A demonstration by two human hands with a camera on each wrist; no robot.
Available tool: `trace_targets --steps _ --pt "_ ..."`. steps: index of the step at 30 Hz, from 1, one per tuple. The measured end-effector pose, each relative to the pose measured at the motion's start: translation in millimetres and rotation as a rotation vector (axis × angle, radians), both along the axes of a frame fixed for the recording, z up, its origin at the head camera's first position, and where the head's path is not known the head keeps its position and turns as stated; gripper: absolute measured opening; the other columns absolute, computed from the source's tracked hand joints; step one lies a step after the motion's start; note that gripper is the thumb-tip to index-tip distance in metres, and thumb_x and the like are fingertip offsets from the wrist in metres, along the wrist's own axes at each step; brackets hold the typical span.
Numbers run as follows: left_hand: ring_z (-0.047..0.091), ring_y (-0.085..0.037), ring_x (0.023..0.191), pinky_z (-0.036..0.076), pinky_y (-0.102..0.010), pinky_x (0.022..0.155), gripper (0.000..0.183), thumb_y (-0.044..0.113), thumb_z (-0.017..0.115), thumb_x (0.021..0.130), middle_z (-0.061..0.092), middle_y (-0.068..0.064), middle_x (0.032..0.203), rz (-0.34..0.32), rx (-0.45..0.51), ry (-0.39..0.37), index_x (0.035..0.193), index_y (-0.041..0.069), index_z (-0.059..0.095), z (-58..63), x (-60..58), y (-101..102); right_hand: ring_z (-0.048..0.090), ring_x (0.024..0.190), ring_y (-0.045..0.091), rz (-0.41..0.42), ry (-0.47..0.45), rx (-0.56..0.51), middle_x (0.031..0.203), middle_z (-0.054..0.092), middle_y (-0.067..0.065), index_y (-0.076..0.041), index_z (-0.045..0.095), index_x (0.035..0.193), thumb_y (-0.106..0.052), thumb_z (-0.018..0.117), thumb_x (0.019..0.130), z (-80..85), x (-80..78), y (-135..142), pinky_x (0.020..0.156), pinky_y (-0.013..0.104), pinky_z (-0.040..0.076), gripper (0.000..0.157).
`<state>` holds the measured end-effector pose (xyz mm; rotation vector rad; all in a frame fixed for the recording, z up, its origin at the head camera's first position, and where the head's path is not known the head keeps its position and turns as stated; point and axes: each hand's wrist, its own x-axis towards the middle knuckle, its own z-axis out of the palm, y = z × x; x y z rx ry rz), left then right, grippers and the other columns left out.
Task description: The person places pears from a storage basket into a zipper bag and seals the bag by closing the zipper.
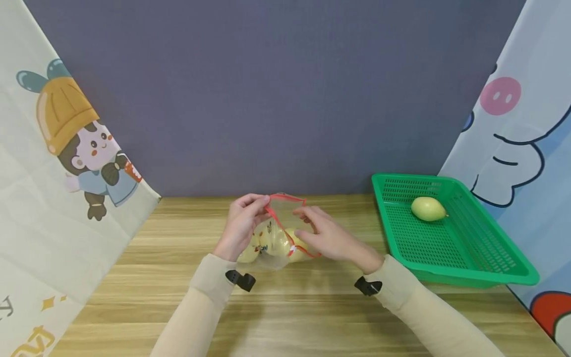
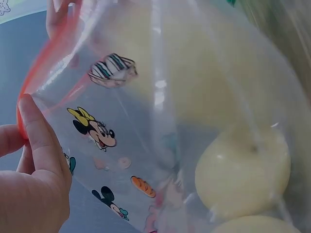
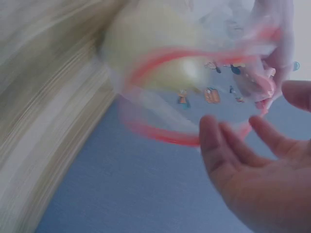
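Observation:
A clear zip bag [image 1: 277, 255] with a red-edged mouth and cartoon prints stands on the table, holding several pale yellow pears [image 2: 243, 170]. My left hand [image 1: 242, 223] pinches the red rim [image 2: 23, 109] between thumb and fingers at the bag's left side. Across the open mouth is my right hand [image 1: 327, 233], its fingers loosely bent and spread with nothing gripped. In the right wrist view the right fingertips [image 3: 209, 126] overlap the blurred red edge. One pear [image 3: 155, 43] shows just inside the mouth there.
To the right stands a green plastic basket [image 1: 464, 275] with a single pear [image 1: 428, 208] inside. A grey-blue panel [image 1: 285, 99] rises behind the wooden table [image 1: 285, 317], and cartoon-printed sheets flank it on the left and right.

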<state>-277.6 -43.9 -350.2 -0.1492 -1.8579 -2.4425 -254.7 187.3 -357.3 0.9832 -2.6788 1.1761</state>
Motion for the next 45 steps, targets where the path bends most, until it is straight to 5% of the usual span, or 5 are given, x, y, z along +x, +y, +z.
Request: trace_targets --steps 6,13,22,35,45 --pt "0.066 -0.015 0.074 0.062 -0.028 0.076 0.005 0.005 0.071 0.096 0.066 -0.008 0.087 0.018 0.022 -0.007 0.091 0.004 0.071 -1.0 -1.7 1 0.063 0.105 0.022 0.081 0.02 -0.075 0.114 0.068 0.004 -0.006 0.068 0.12 -0.013 0.062 0.096 5.3 -1.0 4 0.087 0.043 0.058 0.026" --pt "0.064 -0.014 0.073 0.062 -0.027 0.075 0.006 0.006 0.071 0.096 0.067 -0.009 0.09 0.024 0.028 0.0 0.09 0.006 0.072 2.8 -0.5 -1 0.063 0.093 0.014 0.055 0.068 -0.048 0.101 0.069 -0.002 -0.007 0.071 0.111 -0.013 0.065 0.097 13.9 -4.7 14 0.075 0.03 0.056 0.017" --pt "0.063 -0.013 0.072 0.062 -0.027 0.075 0.004 0.007 0.071 0.096 0.066 -0.007 0.089 0.012 0.011 -0.01 0.093 0.004 0.071 3.3 0.4 -4 0.064 0.099 0.02 0.085 0.139 0.125 0.106 0.07 0.005 -0.007 0.071 0.112 -0.024 0.065 0.097 28.1 -8.2 17 0.085 0.037 0.057 0.023" --pt "0.063 -0.013 0.072 0.062 -0.027 0.075 0.006 0.007 0.071 0.096 0.064 -0.01 0.09 -0.015 0.014 -0.03 0.091 0.005 0.071 1.7 -0.5 -5 0.062 0.105 0.02 0.028 0.176 0.377 0.111 0.066 -0.002 -0.015 0.071 0.114 -0.045 0.061 0.099 35.5 -5.2 27 0.084 0.043 0.056 0.035" --pt "0.064 -0.013 0.073 0.062 -0.027 0.075 0.006 0.008 0.071 0.096 0.065 -0.012 0.092 -0.02 0.013 -0.02 0.092 0.004 0.071 1.3 0.5 -6 0.057 0.124 0.033 -0.033 0.202 0.474 0.127 0.064 0.006 -0.011 0.068 0.125 -0.048 0.063 0.097 33.2 -5.8 40 0.101 0.055 0.051 0.047"
